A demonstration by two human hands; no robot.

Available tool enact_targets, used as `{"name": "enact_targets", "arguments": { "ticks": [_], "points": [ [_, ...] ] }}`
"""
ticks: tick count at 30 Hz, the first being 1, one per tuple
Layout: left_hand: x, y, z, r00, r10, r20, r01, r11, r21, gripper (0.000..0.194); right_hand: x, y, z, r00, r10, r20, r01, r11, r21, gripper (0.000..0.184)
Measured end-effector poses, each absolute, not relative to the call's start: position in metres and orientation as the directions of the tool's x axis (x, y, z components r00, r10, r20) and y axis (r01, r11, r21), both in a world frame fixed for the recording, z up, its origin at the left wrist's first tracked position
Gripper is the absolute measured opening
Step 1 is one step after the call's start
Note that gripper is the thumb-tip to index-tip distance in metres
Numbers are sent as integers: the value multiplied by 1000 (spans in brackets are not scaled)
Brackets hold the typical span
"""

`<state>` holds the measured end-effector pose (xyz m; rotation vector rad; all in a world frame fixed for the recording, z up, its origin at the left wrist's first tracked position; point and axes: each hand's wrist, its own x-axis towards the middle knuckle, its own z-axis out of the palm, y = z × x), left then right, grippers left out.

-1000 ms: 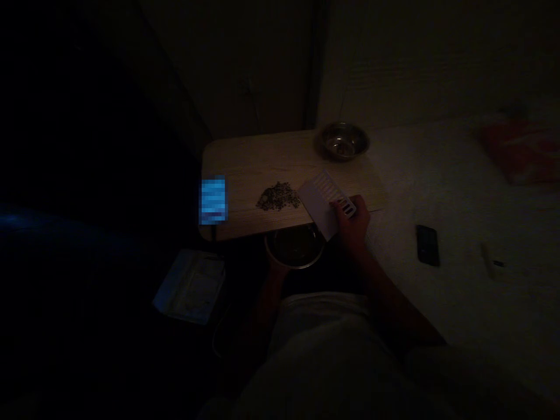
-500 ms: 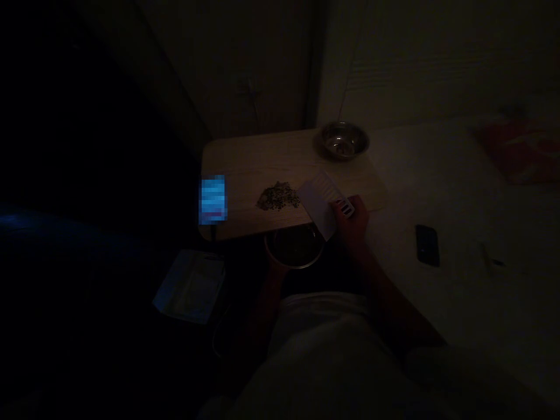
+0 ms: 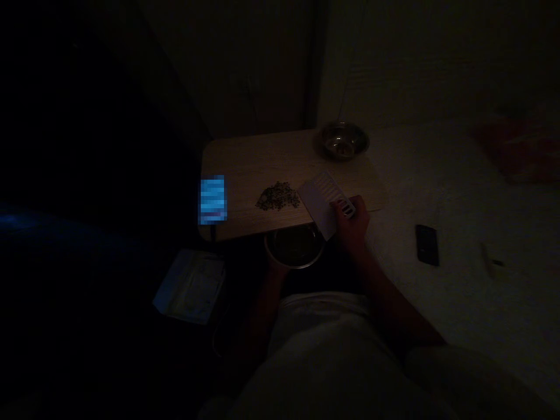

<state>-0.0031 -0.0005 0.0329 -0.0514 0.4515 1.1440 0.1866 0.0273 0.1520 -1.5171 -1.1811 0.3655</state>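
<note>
My right hand (image 3: 353, 224) is closed on a flat white plastic piece with a row of slots (image 3: 321, 204), held tilted over the front right part of a small wooden table (image 3: 245, 157). Just left of its edge lies a spread of small dark grains (image 3: 277, 196), perhaps seeds. Below the table's front edge, my left hand (image 3: 279, 271) holds a round metal bowl (image 3: 295, 265) by its near side; the fingers are mostly hidden under it. The bowl's inside is too dark to make out.
Another metal bowl (image 3: 345, 141) stands at the table's back right corner. A glowing, blurred screen (image 3: 213, 200) is at the left end. Lower left lies a pale box or packet (image 3: 191, 286). A dark phone (image 3: 427, 245) and a red item (image 3: 518, 149) rest on the pale surface at right.
Almost nothing has moved. The white slotted piece has shifted very slightly to the right, away from the grains, and the light looks a little dimmer.
</note>
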Motion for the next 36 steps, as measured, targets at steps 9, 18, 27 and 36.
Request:
{"name": "enact_targets", "arguments": {
  "ticks": [9,18,27,36],
  "points": [
    [-4,1,22,231,809,-540,-919,364,153,66,194,30,150,484,792,372,495,103,-863,30],
    [-5,1,17,213,783,-584,-924,356,140,66,204,32,148,521,762,384,472,117,-874,31],
    [-5,0,29,249,820,-516,-916,373,150,76,205,36,156,569,729,380,402,157,-902,33],
    [-7,0,21,254,828,-500,-919,367,141,76,211,36,160,586,708,395,400,171,-900,31]
  ]
}}
